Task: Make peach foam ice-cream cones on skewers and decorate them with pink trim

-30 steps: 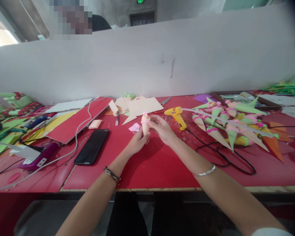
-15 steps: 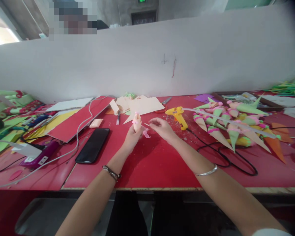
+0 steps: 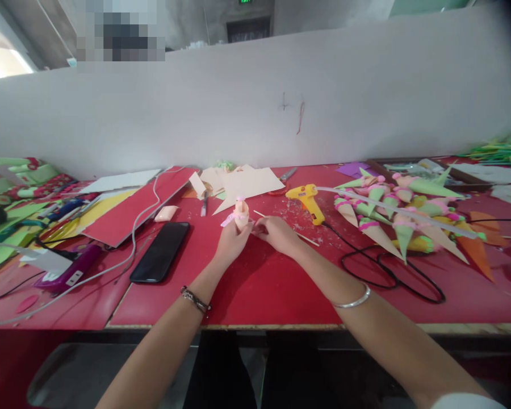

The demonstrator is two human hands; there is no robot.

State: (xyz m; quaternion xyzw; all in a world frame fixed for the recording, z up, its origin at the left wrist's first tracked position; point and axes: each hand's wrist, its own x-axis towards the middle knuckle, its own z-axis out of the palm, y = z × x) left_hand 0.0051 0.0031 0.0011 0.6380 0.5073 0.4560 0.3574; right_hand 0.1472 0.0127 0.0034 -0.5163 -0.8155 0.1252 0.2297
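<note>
My left hand (image 3: 232, 241) is closed around a small peach-coloured cone-shaped craft figure (image 3: 241, 211) with pink trim, held upright above the table. A loose pink strip (image 3: 227, 220) sticks out from the figure's left side. Close by on the right, my right hand (image 3: 276, 234) has its fingers pinched together beside the figure's lower part; what is between the fingertips is hidden. A thin wooden stick (image 3: 307, 239) shows on both sides of my right hand, passing behind or under it. A yellow glue gun (image 3: 305, 201) lies just beyond that hand.
Several finished-looking cone figures (image 3: 402, 218) are heaped at right, near the glue gun's black cord (image 3: 392, 278). A black phone (image 3: 160, 253) lies left. Cream sheets (image 3: 251, 184), scissors (image 3: 287, 175) and a marker-like tool (image 3: 204, 204) lie behind. A white partition (image 3: 238, 108) stands at the back.
My right hand has moved left and nearer, up to the figure. The figure has turned, its pink strip now on the left. The stick now shows on both sides of my right hand.
</note>
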